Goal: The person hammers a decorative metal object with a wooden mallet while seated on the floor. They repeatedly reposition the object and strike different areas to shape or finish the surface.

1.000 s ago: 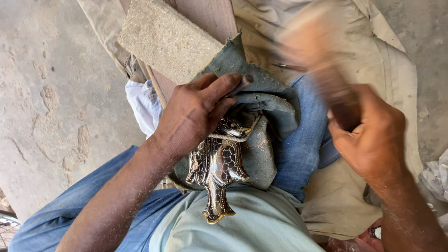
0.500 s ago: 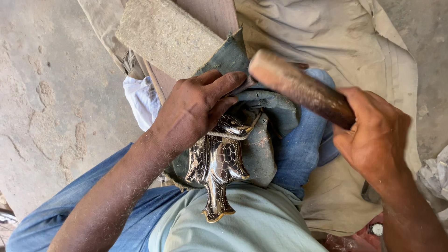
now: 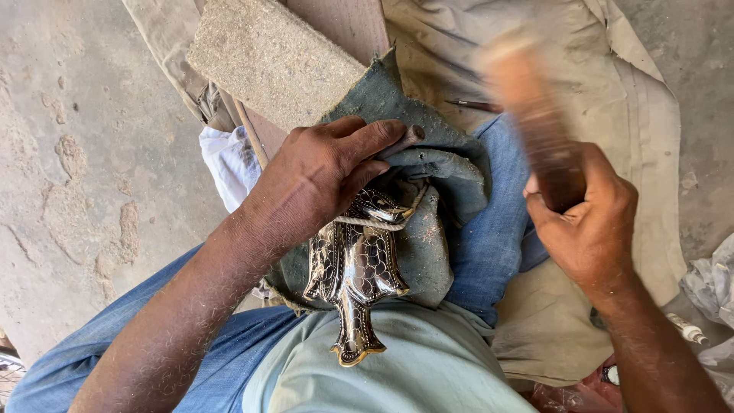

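Head view: left hand (image 3: 321, 180) pinches a thin punch (image 3: 403, 140) between thumb and fingers, heel resting on the metal fish (image 3: 355, 268) just beneath it. Right hand (image 3: 589, 222) is fisted around a blurred wooden mallet (image 3: 531, 107), raised well apart from the punch. Grey cloth (image 3: 428, 164) lies under the fish.

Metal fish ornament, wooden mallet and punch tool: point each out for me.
Metal fish ornament (image 3: 355, 268), head view, on its scaled body.
Wooden mallet (image 3: 527, 99), head view, on the blurred head above the right hand.
Punch tool (image 3: 409, 136), head view, on its end beyond the left fingers.
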